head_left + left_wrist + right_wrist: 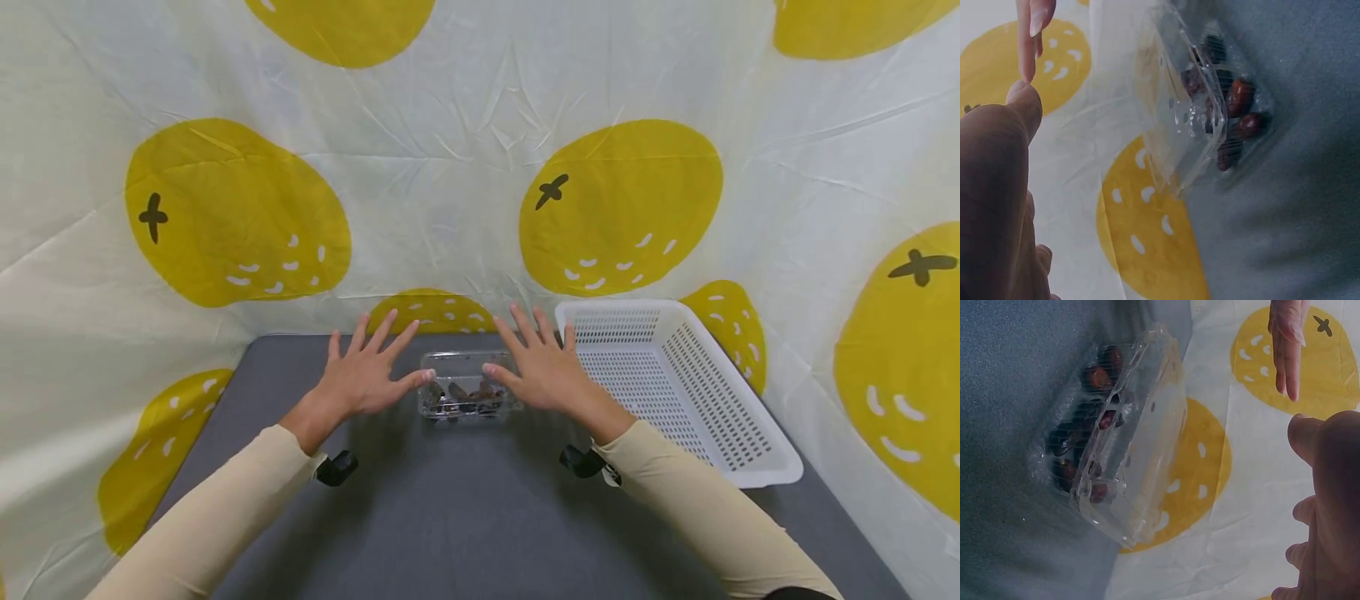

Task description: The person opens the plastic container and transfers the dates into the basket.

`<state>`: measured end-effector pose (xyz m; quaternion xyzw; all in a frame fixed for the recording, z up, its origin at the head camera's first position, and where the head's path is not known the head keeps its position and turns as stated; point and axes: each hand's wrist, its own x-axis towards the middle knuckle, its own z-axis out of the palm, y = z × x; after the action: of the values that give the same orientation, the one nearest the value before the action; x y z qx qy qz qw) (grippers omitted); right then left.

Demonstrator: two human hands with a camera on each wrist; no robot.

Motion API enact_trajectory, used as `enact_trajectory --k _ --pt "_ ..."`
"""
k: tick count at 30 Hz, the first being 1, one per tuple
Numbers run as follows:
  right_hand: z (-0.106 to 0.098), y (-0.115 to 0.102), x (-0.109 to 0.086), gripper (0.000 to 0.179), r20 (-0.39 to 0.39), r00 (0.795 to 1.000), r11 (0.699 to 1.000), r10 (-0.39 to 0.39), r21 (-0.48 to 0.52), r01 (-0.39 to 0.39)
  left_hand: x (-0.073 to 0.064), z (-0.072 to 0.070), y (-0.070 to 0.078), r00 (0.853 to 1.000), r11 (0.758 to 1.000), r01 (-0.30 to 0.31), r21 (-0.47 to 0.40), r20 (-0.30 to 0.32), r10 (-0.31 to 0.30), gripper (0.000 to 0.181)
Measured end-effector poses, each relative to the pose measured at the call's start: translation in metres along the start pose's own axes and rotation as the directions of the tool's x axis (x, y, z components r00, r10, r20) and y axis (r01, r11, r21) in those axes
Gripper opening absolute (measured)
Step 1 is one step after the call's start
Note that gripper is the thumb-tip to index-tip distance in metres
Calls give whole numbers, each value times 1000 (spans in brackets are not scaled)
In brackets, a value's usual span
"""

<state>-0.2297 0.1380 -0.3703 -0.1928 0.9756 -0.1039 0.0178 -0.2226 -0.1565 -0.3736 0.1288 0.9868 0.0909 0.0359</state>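
Note:
A clear plastic clamshell box (467, 387) stands on the grey table between both hands, its lid on top. Several dark reddish-brown date-like fruits (1241, 100) lie inside, showing through the ribbed wall. To the left of the box my left hand (365, 375) hovers with fingers spread and straight, palm down, its thumb overlapping the box's edge in the head view. My right hand (546, 371) is held the same way on the right, thumb tip also over the box in that view. In the right wrist view the box (1132, 456) appears apart from the fingers. Neither hand holds anything.
A white perforated plastic basket (738, 408) sits at the table's right side, partly behind the right forearm. The grey table (450, 508) ends at the back against a white cloth (435, 225) printed with yellow fruit shapes. A black wrist camera (337, 468) hangs under the left wrist.

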Motion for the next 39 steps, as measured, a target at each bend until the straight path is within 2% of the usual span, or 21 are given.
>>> enact_trajectory --k 8,16,29,39 --pt "9 -1 0 83 8 1000 1000 2 -17 -2 0 10 -5 1000 1000 -4 -1 -11 4 92" --pt "19 -4 -3 82 0 1000 1000 -2 8 2 2 18 -6 1000 1000 -6 -5 -16 6 91" --pt "33 -12 -8 80 11 1000 1000 -17 20 17 -5 35 -6 999 999 -36 -28 -21 35 89" --pt "43 -14 -6 81 -1 1000 1000 -20 -1 20 -6 42 -7 998 999 -37 -22 -43 36 90"
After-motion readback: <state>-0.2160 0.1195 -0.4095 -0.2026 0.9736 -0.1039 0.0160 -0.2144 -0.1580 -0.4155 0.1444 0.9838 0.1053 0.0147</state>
